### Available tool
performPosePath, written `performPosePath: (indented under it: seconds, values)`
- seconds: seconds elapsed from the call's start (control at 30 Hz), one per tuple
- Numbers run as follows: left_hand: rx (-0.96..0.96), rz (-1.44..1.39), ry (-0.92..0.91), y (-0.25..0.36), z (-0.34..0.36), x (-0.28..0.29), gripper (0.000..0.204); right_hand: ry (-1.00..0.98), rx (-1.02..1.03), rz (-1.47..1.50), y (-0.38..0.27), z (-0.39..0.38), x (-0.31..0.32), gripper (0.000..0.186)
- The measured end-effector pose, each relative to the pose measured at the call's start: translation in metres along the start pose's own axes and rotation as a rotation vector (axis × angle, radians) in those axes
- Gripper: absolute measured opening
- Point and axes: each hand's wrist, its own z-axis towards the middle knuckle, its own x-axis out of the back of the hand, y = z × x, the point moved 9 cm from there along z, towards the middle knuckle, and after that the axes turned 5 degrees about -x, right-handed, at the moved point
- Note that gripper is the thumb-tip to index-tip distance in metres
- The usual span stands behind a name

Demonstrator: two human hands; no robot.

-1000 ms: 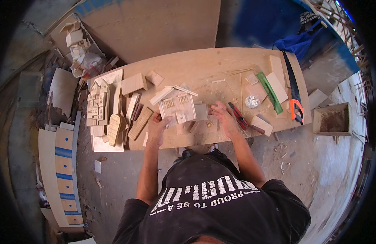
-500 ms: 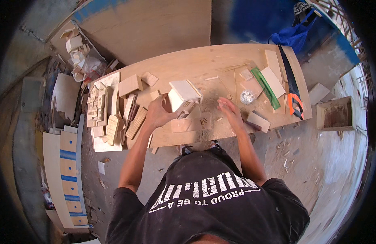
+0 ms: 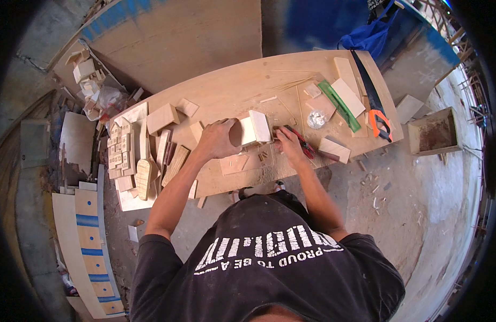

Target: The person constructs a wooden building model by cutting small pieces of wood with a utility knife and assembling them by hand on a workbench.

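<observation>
Over the middle of the workbench, my left hand point(image 3: 219, 140) is curved around the left side of a small wooden model house point(image 3: 255, 127) with a pale sloping roof. My right hand point(image 3: 292, 148) is closed on a pair of red-and-black pliers point(image 3: 302, 143), just right of the house. The dark tip of the pliers points at the house's right side; whether it touches is hard to tell. Below the house lie a flat pinkish wood piece point(image 3: 233, 164) and several tiny wood bits point(image 3: 263, 156).
The workbench point(image 3: 215, 91) also bears a green ruler point(image 3: 339, 105), an orange-handled saw point(image 3: 372, 96), a clear round container point(image 3: 316, 119) and a sanding block point(image 3: 335, 149). At left stand a larger house model point(image 3: 120, 147) and wood blocks point(image 3: 162, 118). An open box point(image 3: 434, 131) is at right.
My right hand has closed on the pliers, which now show beside the house. The house has turned, its roof edge facing right, with my left hand still around it. The view has shifted slightly.
</observation>
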Motion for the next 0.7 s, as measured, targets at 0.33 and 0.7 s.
performPosePath:
  seconds: [0.33,0.7]
  values:
    - [-0.02,0.055,-0.097,0.006,0.006,-0.01,0.074,0.011,0.028,0.023,0.009,-0.001,-0.002,0.022]
    - [0.046,0.057,-0.206,0.003,0.001,-0.02,0.086,0.024,0.032,-0.061,0.011,0.0,-0.002,0.023]
